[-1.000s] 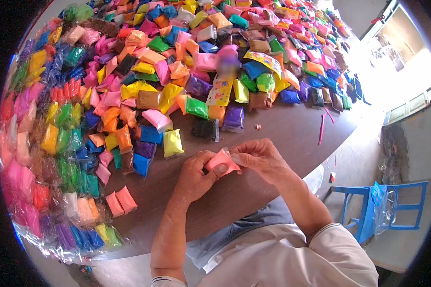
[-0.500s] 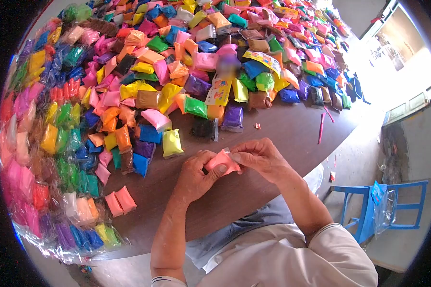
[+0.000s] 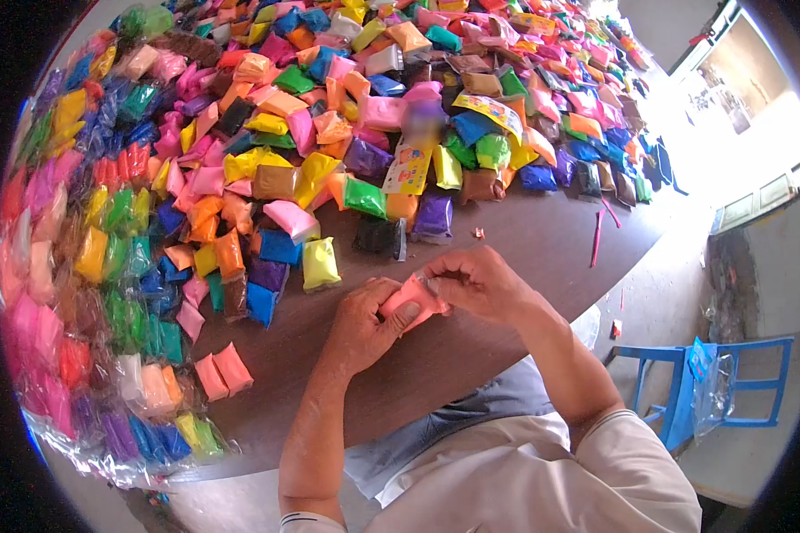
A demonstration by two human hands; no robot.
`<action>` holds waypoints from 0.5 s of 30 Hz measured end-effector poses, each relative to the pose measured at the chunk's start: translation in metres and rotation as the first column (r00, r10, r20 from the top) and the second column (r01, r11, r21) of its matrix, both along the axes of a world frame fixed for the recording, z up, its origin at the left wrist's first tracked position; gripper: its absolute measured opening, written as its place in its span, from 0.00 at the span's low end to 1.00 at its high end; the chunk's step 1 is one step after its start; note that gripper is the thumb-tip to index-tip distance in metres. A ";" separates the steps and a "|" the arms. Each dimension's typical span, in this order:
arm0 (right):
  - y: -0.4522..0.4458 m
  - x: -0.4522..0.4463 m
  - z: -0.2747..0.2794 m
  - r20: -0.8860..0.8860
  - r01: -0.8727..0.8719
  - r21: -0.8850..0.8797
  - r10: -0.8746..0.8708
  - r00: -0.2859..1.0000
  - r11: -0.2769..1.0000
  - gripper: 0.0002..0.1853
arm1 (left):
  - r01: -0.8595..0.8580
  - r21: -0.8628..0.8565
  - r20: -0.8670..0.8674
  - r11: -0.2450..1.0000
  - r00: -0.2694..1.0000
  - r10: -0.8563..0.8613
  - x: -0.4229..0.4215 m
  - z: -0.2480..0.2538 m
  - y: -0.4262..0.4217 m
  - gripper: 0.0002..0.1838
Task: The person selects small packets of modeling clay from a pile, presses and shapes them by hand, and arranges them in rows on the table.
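My left hand [image 3: 364, 322] is closed around a small coral-pink clay packet [image 3: 411, 300], its thumb lying across the front. At the packet's right end, my right hand [image 3: 478, 282] pinches the clear wrapper edge between thumb and fingers. Both hands hold the packet just above the brown table [image 3: 329, 391]. Two similar coral packets [image 3: 233, 369] lie side by side to the left. A pale yellow packet [image 3: 320, 264] rests beyond my left hand.
A large heap of colourful packets [image 3: 329, 129] covers the table's far side and left. A thin pink tool [image 3: 595, 242] and a small reddish scrap [image 3: 478, 234] lie on the right. A blue stool [image 3: 680, 391] with clear plastic stands beyond the table edge.
My right hand has shifted slightly up at the packet's end, its fingers more curled. The packet's right end is tilted up a little more; my left hand stays almost still.
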State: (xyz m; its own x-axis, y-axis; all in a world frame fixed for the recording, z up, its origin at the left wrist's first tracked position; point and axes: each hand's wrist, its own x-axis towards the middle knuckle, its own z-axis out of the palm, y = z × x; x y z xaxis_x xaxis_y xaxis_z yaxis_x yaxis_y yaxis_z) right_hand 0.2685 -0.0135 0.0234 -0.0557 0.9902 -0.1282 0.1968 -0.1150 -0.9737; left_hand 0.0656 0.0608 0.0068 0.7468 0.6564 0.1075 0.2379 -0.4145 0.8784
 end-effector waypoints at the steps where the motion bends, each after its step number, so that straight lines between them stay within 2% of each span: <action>1: 0.002 0.000 0.002 -0.024 -0.014 -0.005 0.014 1.000 1.000 0.08 | 0.000 -0.008 -0.004 1.000 1.000 0.000 0.000 0.001 0.000 0.23; 3: 0.005 -0.001 0.005 -0.073 -0.042 -0.013 0.041 0.996 0.999 0.09 | 0.001 -0.010 -0.025 1.000 1.000 -0.001 -0.002 0.003 0.001 0.24; 6: 0.006 0.001 0.005 -0.027 -0.085 0.030 0.086 0.996 0.996 0.09 | 0.002 -0.015 -0.003 1.000 1.000 -0.002 -0.001 0.000 0.000 0.24; 9: 0.007 0.003 0.009 -0.069 -0.097 -0.037 0.094 0.993 0.995 0.10 | 0.009 -0.001 0.026 1.000 1.000 -0.009 0.000 0.000 0.000 0.24; 15: 0.014 0.006 0.004 -0.064 -0.141 -0.009 0.140 0.988 0.990 0.10 | 0.008 0.000 0.031 1.000 1.000 -0.008 0.000 -0.001 0.000 0.26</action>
